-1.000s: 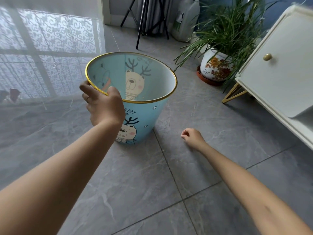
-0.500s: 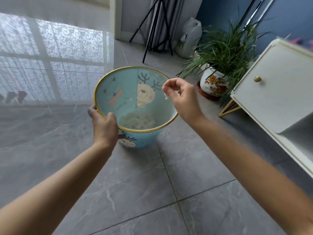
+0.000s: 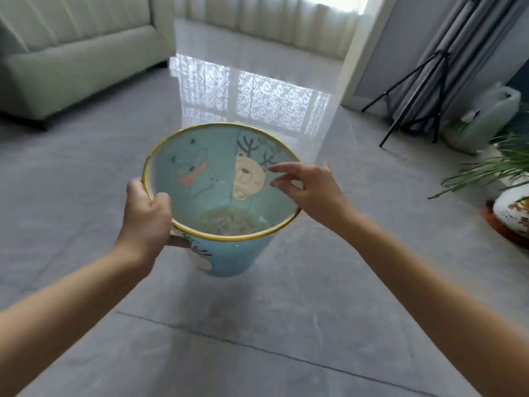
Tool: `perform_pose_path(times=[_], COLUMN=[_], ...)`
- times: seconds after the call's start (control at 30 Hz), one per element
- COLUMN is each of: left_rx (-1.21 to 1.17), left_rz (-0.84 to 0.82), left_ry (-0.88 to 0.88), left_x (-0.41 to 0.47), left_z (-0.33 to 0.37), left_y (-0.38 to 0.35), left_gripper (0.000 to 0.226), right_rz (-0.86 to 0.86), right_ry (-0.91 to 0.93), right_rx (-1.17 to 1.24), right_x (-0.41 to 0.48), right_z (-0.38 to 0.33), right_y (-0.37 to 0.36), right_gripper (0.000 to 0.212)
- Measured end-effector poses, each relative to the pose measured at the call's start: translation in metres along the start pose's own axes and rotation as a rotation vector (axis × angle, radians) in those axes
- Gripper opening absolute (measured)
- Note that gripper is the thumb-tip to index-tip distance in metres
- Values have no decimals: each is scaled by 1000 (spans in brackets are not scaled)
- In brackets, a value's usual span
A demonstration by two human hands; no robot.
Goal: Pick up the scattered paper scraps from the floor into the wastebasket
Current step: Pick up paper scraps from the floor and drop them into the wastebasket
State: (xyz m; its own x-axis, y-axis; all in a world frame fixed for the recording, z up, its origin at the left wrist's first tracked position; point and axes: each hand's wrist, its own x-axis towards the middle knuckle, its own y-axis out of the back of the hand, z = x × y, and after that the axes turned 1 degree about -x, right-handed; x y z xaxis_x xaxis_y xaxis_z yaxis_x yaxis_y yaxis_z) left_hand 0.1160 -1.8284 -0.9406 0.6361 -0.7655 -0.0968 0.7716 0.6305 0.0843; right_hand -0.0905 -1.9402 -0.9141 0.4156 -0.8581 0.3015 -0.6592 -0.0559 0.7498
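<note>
**Basket held at the rim, right hand empty**

Your left hand (image 3: 146,219) grips the wastebasket (image 3: 237,259) at its near-left rim. Your right hand (image 3: 312,190) hovers over the right rim, fingers spread and holding nothing. The blurred pale heap inside is probably paper scraps (image 3: 229,224). Grey tile floor (image 3: 257,339) stretches wide around it, with a sofa (image 3: 71,67) far left and a tripod (image 3: 415,90) far right.

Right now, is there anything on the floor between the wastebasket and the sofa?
No. In the head view, the grey tile floor between the wastebasket and the sofa is bare, with no scraps showing.
</note>
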Motion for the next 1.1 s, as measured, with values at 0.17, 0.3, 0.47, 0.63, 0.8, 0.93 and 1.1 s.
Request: perform_pose_path(times=[0.17, 0.3, 0.47, 0.63, 0.8, 0.93, 1.1], left_rx=[87, 105, 91, 134, -31, -201, -299], left_rz=[158, 282, 351, 335, 366, 415, 414], left_ry=[9, 3, 58, 78, -162, -259, -230], left_x=[9, 5, -6, 8, 31, 48, 49], left_z=[-9, -16, -44, -54, -70, -83, -78], left_y=[143, 224, 305, 333, 330, 327, 321], left_gripper=[21, 23, 27, 36, 33, 34, 49], right_rz=[-103, -283, -170, -174, -171, -180, -269], right_ry=[-17, 77, 54, 15, 9, -14, -115], right_rx=[67, -12, 75, 14, -69, -190, -210], right_x=[6, -6, -33, -22, -10, -4, 3], right_z=[-111, -174, -240, -272, -272, -269, -269], right_y=[-105, -177, -222, -245, -258, -266, -266], right_gripper=[16, 45, 6, 34, 66, 75, 88])
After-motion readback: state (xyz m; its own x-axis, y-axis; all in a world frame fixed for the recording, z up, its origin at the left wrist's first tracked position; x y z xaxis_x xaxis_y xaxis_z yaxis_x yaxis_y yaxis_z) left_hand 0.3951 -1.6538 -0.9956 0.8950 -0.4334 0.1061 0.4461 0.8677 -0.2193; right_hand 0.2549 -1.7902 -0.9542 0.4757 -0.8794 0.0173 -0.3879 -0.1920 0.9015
